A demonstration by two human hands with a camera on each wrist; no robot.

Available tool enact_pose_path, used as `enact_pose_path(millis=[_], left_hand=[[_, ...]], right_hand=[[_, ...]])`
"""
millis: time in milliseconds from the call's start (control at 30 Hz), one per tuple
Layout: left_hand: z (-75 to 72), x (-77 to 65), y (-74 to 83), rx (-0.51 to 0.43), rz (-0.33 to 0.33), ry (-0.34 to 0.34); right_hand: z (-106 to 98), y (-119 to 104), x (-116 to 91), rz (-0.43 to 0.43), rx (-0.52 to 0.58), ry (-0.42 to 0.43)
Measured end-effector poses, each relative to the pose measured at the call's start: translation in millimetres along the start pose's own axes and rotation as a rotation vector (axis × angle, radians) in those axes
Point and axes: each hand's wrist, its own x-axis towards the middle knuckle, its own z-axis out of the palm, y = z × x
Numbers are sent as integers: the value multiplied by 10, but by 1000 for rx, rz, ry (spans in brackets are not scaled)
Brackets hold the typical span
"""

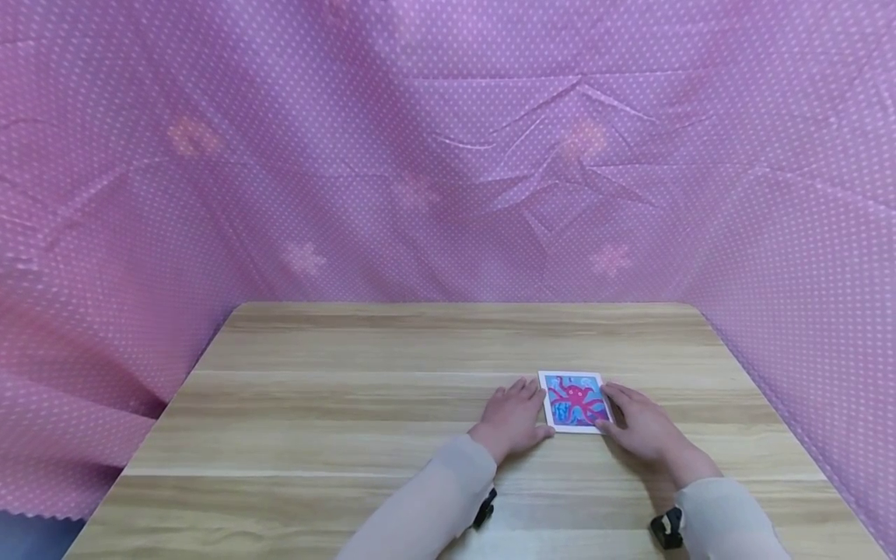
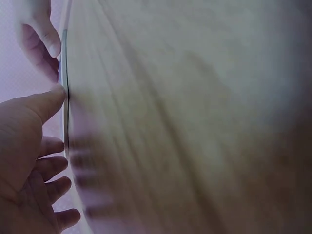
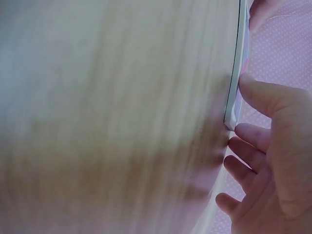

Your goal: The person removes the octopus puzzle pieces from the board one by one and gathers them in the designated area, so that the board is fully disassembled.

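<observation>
A square octopus picture board (image 1: pixel 575 400), pink on blue with a white border, lies face up on the wooden table right of its middle. At its left side is my left hand (image 1: pixel 513 416), fingers extended along the edge and thumb at the near left corner. My right hand (image 1: pixel 642 426) is on the opposite side, thumb over the near right corner and fingertips at the right edge. Seen edge-on in the right wrist view, the board (image 3: pixel 236 73) is thin, and the thumb (image 3: pixel 258 92) touches it. Loosely spread fingers (image 2: pixel 51 168) show in the left wrist view.
The wooden table (image 1: pixel 294 420) has light and dark grain and rounded far corners. Pink dotted cloth (image 1: pixel 448 179) hangs behind it and along both sides. Black wrist straps (image 1: pixel 666 529) show at the sleeve cuffs.
</observation>
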Motion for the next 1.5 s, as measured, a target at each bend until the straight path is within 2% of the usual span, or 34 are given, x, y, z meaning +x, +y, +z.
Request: enact_pose_path(millis=[367, 600, 1000, 1133, 1500], left_hand=[[-8, 28, 13, 34, -7, -24], [15, -24, -115, 82, 37, -40], [-96, -313, -442, 109, 77, -27], [-91, -420, -540, 134, 94, -12], [-57, -774, -768, 110, 86, 7]], right_hand=[[-10, -13, 31, -11, -29, -21], [10, -158, 35, -21, -43, -33], [139, -498, 118, -52, -45, -40], [206, -598, 140, -80, -59, -28], [341, -923, 124, -137, -75, -48]])
